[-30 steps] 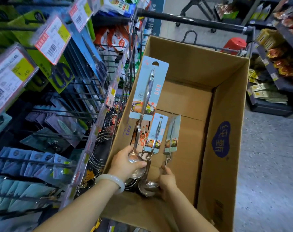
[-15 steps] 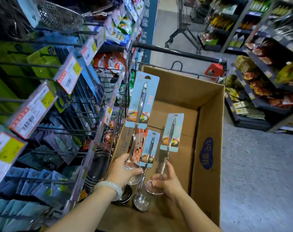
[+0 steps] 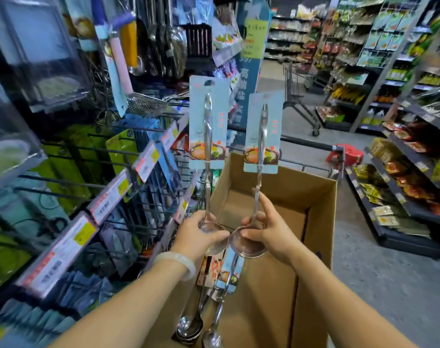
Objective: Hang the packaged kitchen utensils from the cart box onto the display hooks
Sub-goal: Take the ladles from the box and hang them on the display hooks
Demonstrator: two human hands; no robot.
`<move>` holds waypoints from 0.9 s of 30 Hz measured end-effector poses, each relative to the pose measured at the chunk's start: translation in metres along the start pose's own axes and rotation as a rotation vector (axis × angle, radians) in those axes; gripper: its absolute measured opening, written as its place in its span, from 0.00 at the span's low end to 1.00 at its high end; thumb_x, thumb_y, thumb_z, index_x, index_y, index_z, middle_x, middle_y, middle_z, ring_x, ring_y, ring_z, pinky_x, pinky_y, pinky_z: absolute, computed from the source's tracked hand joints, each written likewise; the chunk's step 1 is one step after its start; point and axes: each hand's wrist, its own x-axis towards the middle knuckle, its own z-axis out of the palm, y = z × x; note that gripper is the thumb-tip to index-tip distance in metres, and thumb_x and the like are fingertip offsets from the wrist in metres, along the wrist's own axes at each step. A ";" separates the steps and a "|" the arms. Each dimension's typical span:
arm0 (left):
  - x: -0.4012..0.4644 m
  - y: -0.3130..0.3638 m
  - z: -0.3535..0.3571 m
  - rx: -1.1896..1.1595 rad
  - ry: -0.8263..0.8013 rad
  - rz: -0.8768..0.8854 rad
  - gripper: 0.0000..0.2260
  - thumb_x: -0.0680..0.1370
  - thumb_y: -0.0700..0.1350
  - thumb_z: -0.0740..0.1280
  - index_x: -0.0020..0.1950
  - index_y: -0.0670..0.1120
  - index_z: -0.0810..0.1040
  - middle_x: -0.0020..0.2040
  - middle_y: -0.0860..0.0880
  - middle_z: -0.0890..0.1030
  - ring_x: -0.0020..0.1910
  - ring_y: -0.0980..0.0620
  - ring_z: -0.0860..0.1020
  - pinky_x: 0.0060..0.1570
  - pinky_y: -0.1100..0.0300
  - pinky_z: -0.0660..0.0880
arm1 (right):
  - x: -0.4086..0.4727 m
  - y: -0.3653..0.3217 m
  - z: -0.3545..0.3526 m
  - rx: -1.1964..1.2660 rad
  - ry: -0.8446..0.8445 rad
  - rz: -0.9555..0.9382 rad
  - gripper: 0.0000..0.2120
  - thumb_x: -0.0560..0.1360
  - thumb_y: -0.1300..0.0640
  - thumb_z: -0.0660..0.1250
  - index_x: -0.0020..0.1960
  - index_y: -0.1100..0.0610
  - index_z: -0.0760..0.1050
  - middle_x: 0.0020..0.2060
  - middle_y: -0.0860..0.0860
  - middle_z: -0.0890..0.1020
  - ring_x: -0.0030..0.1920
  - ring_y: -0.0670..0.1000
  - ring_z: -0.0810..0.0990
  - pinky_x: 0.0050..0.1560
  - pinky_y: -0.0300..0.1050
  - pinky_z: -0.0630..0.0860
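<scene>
Ladles lifted above box, upright.
Bowls gripped in curled fingers of left hand and right hand; card holes topmost, hooks leftward, nearer left hand.

Empty wire shopping trolley far up the grey aisle, red plastic stool beyond the cart, dark shelves of packaged food right, tall blue sign with white characters centre
</scene>
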 end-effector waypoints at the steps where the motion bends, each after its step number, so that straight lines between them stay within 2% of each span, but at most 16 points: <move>1: -0.006 0.008 -0.002 0.008 0.026 0.009 0.14 0.68 0.42 0.76 0.49 0.43 0.75 0.44 0.51 0.79 0.42 0.57 0.76 0.41 0.70 0.72 | -0.003 -0.008 0.000 -0.009 -0.022 -0.030 0.43 0.71 0.74 0.66 0.74 0.44 0.53 0.48 0.60 0.74 0.44 0.46 0.79 0.37 0.27 0.76; 3: -0.022 0.020 -0.006 0.023 0.085 0.011 0.15 0.68 0.44 0.76 0.50 0.44 0.76 0.49 0.49 0.80 0.47 0.52 0.77 0.46 0.63 0.71 | -0.011 -0.020 0.000 -0.019 -0.089 -0.079 0.42 0.70 0.74 0.67 0.73 0.44 0.54 0.47 0.59 0.76 0.44 0.46 0.80 0.39 0.28 0.76; 6: -0.059 0.037 -0.010 0.058 0.176 0.027 0.15 0.68 0.45 0.76 0.50 0.45 0.76 0.49 0.51 0.78 0.49 0.52 0.76 0.45 0.63 0.69 | -0.028 -0.028 0.002 -0.022 -0.222 -0.135 0.43 0.70 0.76 0.66 0.74 0.45 0.54 0.43 0.58 0.78 0.45 0.50 0.81 0.48 0.38 0.79; 8: -0.089 0.046 -0.012 0.084 0.248 0.033 0.15 0.68 0.46 0.76 0.50 0.48 0.75 0.50 0.52 0.77 0.51 0.51 0.76 0.49 0.61 0.69 | -0.042 -0.033 0.008 -0.023 -0.330 -0.173 0.43 0.70 0.77 0.65 0.73 0.44 0.55 0.40 0.57 0.78 0.42 0.50 0.80 0.47 0.45 0.77; 10: -0.120 0.054 -0.014 0.097 0.314 0.023 0.17 0.67 0.47 0.77 0.52 0.49 0.75 0.52 0.51 0.77 0.53 0.50 0.76 0.54 0.57 0.72 | -0.058 -0.042 0.018 -0.013 -0.430 -0.220 0.42 0.70 0.78 0.64 0.66 0.37 0.59 0.37 0.56 0.77 0.37 0.48 0.80 0.43 0.44 0.76; 12: -0.154 0.062 -0.020 0.096 0.378 0.008 0.16 0.67 0.47 0.77 0.49 0.51 0.74 0.51 0.50 0.78 0.52 0.49 0.77 0.55 0.55 0.73 | -0.076 -0.053 0.034 -0.016 -0.522 -0.264 0.41 0.71 0.77 0.64 0.63 0.34 0.61 0.37 0.56 0.77 0.38 0.50 0.79 0.42 0.44 0.76; 15: -0.212 0.072 -0.033 0.060 0.511 0.016 0.15 0.67 0.44 0.77 0.43 0.54 0.72 0.49 0.49 0.79 0.51 0.49 0.78 0.52 0.56 0.74 | -0.109 -0.073 0.066 -0.047 -0.660 -0.314 0.41 0.72 0.76 0.64 0.73 0.43 0.54 0.36 0.55 0.77 0.39 0.52 0.77 0.42 0.43 0.75; 18: -0.277 0.080 -0.054 0.058 0.652 0.012 0.16 0.66 0.45 0.78 0.46 0.50 0.74 0.46 0.51 0.78 0.46 0.53 0.76 0.43 0.64 0.72 | -0.152 -0.093 0.108 -0.044 -0.780 -0.352 0.41 0.72 0.74 0.64 0.73 0.44 0.52 0.35 0.54 0.77 0.39 0.51 0.77 0.43 0.43 0.74; 19: -0.300 0.082 -0.062 0.035 0.692 0.000 0.16 0.65 0.45 0.78 0.46 0.50 0.74 0.44 0.51 0.78 0.44 0.54 0.76 0.43 0.65 0.74 | -0.168 -0.100 0.123 -0.036 -0.820 -0.363 0.41 0.72 0.74 0.64 0.71 0.42 0.52 0.35 0.54 0.77 0.38 0.50 0.77 0.42 0.42 0.74; 21: -0.348 0.085 -0.079 -0.016 0.781 -0.019 0.18 0.59 0.48 0.80 0.42 0.52 0.74 0.42 0.49 0.79 0.43 0.50 0.78 0.48 0.56 0.78 | -0.203 -0.112 0.156 -0.029 -0.908 -0.402 0.40 0.73 0.75 0.64 0.69 0.39 0.53 0.35 0.54 0.76 0.36 0.48 0.76 0.41 0.40 0.74; 22: -0.374 0.087 -0.087 -0.005 0.839 -0.018 0.19 0.58 0.49 0.80 0.40 0.53 0.74 0.41 0.49 0.79 0.43 0.49 0.78 0.49 0.54 0.78 | -0.222 -0.117 0.173 -0.024 -0.960 -0.425 0.40 0.72 0.75 0.64 0.68 0.38 0.56 0.35 0.54 0.76 0.35 0.48 0.76 0.41 0.41 0.74; 24: -0.429 0.089 -0.103 0.040 0.939 -0.006 0.18 0.59 0.47 0.80 0.39 0.53 0.73 0.43 0.48 0.79 0.45 0.50 0.77 0.48 0.58 0.74 | -0.261 -0.125 0.207 0.000 -1.061 -0.464 0.39 0.72 0.75 0.64 0.65 0.35 0.61 0.34 0.52 0.76 0.35 0.47 0.75 0.44 0.44 0.74; 27: -0.525 0.090 -0.122 0.043 1.067 -0.017 0.16 0.64 0.43 0.79 0.43 0.53 0.73 0.50 0.49 0.78 0.52 0.52 0.76 0.51 0.59 0.71 | -0.333 -0.137 0.259 -0.040 -1.181 -0.566 0.39 0.71 0.73 0.67 0.68 0.38 0.59 0.35 0.54 0.77 0.35 0.45 0.76 0.45 0.40 0.76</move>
